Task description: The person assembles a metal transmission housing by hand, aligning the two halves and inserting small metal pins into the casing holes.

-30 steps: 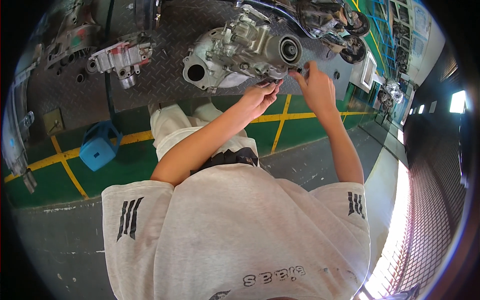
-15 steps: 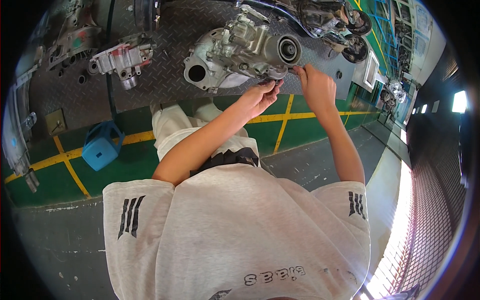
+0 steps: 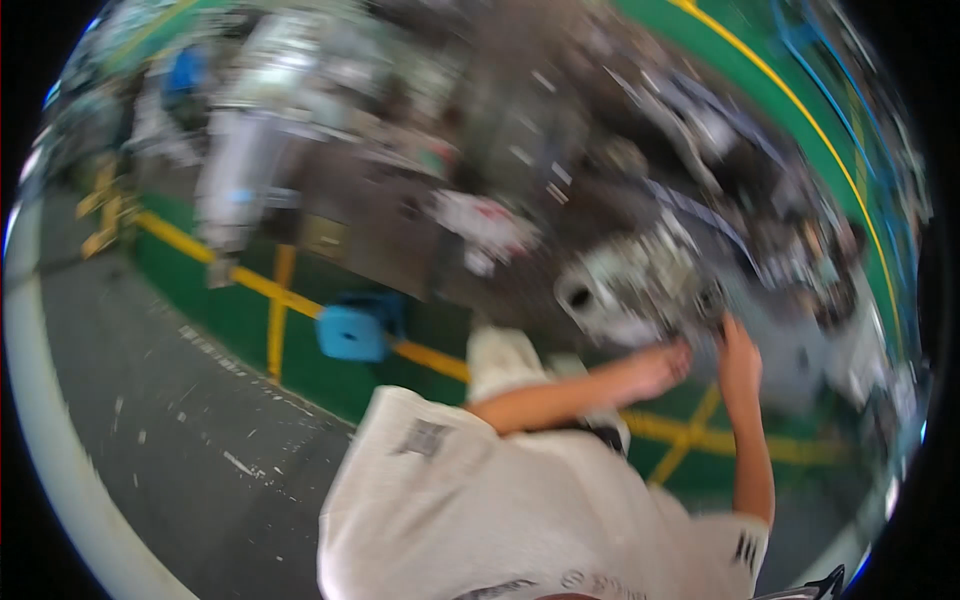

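A grey metal gearbox housing (image 3: 640, 275) lies on the dark bench, smeared by motion. A dark round port shows in its left side, and a cylindrical end (image 3: 708, 296) points right. My left hand (image 3: 655, 369) is at the housing's near edge, its fingers bunched; what they hold is too blurred to name. Close beside the cylindrical end is my right hand (image 3: 738, 352), closed with the fingertips against the housing's right corner. Whatever lies in its grip cannot be made out.
A smaller metal casting with red patches (image 3: 488, 225) sits left of the gearbox. Dark machinery (image 3: 720, 140) fills the far right side of the bench. On the green floor a blue plastic stool (image 3: 352, 330) stands at the bench's front, near yellow lines.
The whole view has swung left, so the bench and gearbox now appear lower and further right, blurred. Both hands have stayed by the same end of the gearbox.
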`<act>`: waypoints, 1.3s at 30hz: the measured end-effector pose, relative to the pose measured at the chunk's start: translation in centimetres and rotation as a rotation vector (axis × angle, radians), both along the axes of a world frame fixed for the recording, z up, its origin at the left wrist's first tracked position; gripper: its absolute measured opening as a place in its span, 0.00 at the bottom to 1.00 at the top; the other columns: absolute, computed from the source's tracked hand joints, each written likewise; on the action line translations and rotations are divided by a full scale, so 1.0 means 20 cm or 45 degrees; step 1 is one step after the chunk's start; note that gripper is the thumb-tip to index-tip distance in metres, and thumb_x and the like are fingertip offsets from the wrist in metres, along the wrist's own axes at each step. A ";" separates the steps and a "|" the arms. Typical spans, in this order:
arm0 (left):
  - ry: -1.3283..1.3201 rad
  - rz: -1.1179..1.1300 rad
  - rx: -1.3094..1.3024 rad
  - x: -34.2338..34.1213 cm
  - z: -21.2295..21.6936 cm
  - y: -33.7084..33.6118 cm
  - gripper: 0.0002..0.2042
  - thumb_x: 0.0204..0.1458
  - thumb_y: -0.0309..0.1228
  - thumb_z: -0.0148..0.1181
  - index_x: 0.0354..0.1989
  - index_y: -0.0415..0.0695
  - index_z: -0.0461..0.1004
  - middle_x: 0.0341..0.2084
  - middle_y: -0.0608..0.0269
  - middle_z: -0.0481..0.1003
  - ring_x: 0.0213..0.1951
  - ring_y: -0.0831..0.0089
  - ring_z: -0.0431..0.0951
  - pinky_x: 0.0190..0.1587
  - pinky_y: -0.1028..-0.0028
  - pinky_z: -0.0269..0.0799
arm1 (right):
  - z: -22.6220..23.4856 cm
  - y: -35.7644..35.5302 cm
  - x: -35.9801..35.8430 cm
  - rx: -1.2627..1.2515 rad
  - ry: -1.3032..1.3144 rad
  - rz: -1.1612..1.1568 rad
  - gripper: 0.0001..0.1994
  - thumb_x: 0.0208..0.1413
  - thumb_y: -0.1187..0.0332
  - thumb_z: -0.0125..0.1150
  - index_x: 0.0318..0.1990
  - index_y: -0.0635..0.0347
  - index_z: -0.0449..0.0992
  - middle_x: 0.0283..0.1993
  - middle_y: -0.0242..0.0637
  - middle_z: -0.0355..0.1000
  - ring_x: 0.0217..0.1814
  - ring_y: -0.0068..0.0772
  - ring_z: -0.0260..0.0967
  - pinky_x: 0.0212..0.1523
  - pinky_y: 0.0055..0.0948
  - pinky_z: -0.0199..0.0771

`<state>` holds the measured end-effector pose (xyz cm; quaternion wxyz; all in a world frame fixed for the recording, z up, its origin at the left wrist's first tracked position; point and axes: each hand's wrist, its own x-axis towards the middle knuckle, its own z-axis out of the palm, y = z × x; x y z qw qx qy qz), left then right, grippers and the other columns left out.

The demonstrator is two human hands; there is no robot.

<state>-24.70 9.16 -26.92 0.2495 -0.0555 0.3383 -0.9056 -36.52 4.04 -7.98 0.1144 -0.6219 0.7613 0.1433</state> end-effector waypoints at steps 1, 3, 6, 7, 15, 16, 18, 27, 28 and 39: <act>-0.264 -0.050 -0.237 -0.03 -0.11 0.04 0.04 0.64 0.32 0.55 0.42 0.46 0.72 0.35 0.66 0.75 0.39 0.73 0.74 0.44 0.73 0.74 | -0.11 0.03 -0.04 -0.149 -0.175 0.028 0.22 0.60 0.70 0.58 0.63 0.51 0.68 0.50 0.46 0.76 0.42 0.58 0.75 0.41 0.51 0.76; -0.399 -0.255 -0.057 -0.07 -0.16 0.06 0.07 0.64 0.31 0.55 0.46 0.44 0.73 0.40 0.63 0.77 0.43 0.71 0.77 0.47 0.73 0.77 | -0.09 0.06 -0.01 -0.096 -0.061 -0.018 0.18 0.60 0.61 0.59 0.55 0.58 0.74 0.41 0.52 0.78 0.41 0.59 0.75 0.39 0.53 0.73; -0.387 -0.369 -0.110 -0.06 -0.14 -0.02 0.12 0.61 0.24 0.57 0.53 0.40 0.72 0.49 0.61 0.76 0.51 0.69 0.77 0.51 0.74 0.76 | 0.00 0.08 0.00 0.014 0.108 -0.140 0.16 0.60 0.58 0.60 0.46 0.61 0.73 0.37 0.52 0.76 0.41 0.61 0.74 0.38 0.54 0.71; -0.331 -0.512 -0.223 -0.01 -0.12 -0.05 0.14 0.62 0.23 0.56 0.56 0.41 0.72 0.50 0.63 0.76 0.51 0.72 0.76 0.49 0.76 0.75 | -0.01 0.10 0.00 -0.026 0.102 -0.134 0.16 0.60 0.58 0.60 0.46 0.61 0.73 0.37 0.52 0.76 0.41 0.61 0.74 0.38 0.54 0.71; -0.212 -0.401 -0.124 0.03 -0.07 -0.08 0.16 0.63 0.23 0.53 0.58 0.41 0.70 0.51 0.64 0.76 0.52 0.72 0.76 0.51 0.75 0.73 | -0.02 0.07 -0.03 -0.310 -0.212 0.128 0.13 0.53 0.73 0.63 0.45 0.59 0.69 0.41 0.48 0.73 0.43 0.60 0.73 0.38 0.52 0.71; -0.220 -0.415 -0.056 0.03 -0.05 -0.07 0.15 0.63 0.23 0.53 0.58 0.40 0.71 0.51 0.64 0.75 0.52 0.72 0.76 0.51 0.76 0.74 | -0.01 0.07 -0.02 -0.280 -0.200 0.137 0.13 0.51 0.74 0.63 0.43 0.61 0.69 0.40 0.48 0.73 0.43 0.61 0.72 0.39 0.53 0.71; -0.212 -0.410 -0.149 0.03 -0.04 -0.10 0.14 0.63 0.22 0.53 0.56 0.39 0.72 0.49 0.64 0.76 0.48 0.73 0.76 0.50 0.77 0.75 | -0.03 0.08 -0.04 -0.336 -0.189 0.247 0.13 0.50 0.71 0.66 0.41 0.63 0.71 0.37 0.49 0.75 0.41 0.62 0.72 0.40 0.54 0.71; -0.259 -0.471 -0.140 0.00 -0.08 -0.10 0.09 0.62 0.28 0.58 0.49 0.40 0.74 0.40 0.64 0.77 0.40 0.75 0.75 0.44 0.77 0.76 | 0.02 0.03 0.01 -0.133 -0.024 -0.125 0.15 0.51 0.66 0.69 0.44 0.60 0.73 0.35 0.53 0.77 0.40 0.62 0.75 0.38 0.55 0.72; -0.265 -0.526 -0.077 -0.01 -0.06 -0.09 0.08 0.62 0.29 0.58 0.47 0.40 0.75 0.39 0.64 0.77 0.38 0.75 0.75 0.43 0.76 0.77 | 0.00 0.04 -0.03 -0.131 -0.010 -0.145 0.15 0.51 0.66 0.69 0.44 0.60 0.73 0.35 0.53 0.77 0.40 0.62 0.75 0.38 0.55 0.72; -0.125 -0.471 -0.200 0.10 -0.13 -0.12 0.17 0.62 0.24 0.55 0.60 0.42 0.69 0.52 0.64 0.74 0.53 0.70 0.74 0.53 0.67 0.71 | 0.00 0.02 0.07 -0.188 0.014 -0.018 0.19 0.54 0.61 0.67 0.44 0.62 0.67 0.32 0.51 0.77 0.34 0.61 0.76 0.33 0.54 0.75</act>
